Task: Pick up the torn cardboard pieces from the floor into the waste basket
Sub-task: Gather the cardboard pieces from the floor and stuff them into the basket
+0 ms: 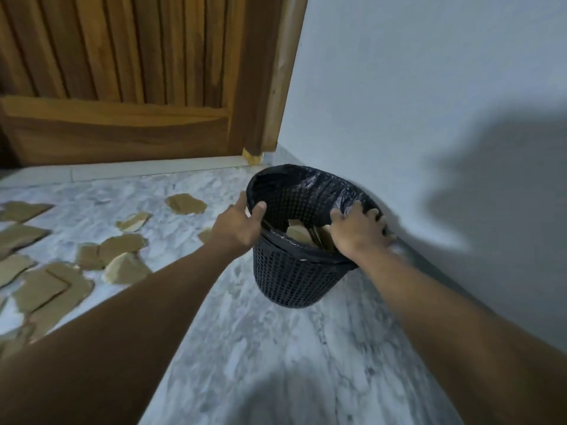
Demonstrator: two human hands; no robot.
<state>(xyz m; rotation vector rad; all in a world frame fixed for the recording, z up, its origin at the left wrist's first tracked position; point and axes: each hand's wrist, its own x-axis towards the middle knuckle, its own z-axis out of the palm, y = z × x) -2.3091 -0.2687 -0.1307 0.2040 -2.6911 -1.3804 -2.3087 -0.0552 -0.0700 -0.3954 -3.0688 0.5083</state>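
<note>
A black mesh waste basket with a black plastic liner stands by the wall, tilted toward me. My left hand grips its left rim, thumb hooked inside. My right hand holds the right rim, fingers curled over the liner. A few cardboard pieces lie inside the basket. Several torn brown cardboard pieces are scattered on the marble floor to the left, one more farther back.
A wooden door and its frame close off the back. A pale wall runs along the right, right behind the basket. Grey marble floor stretches between my arms.
</note>
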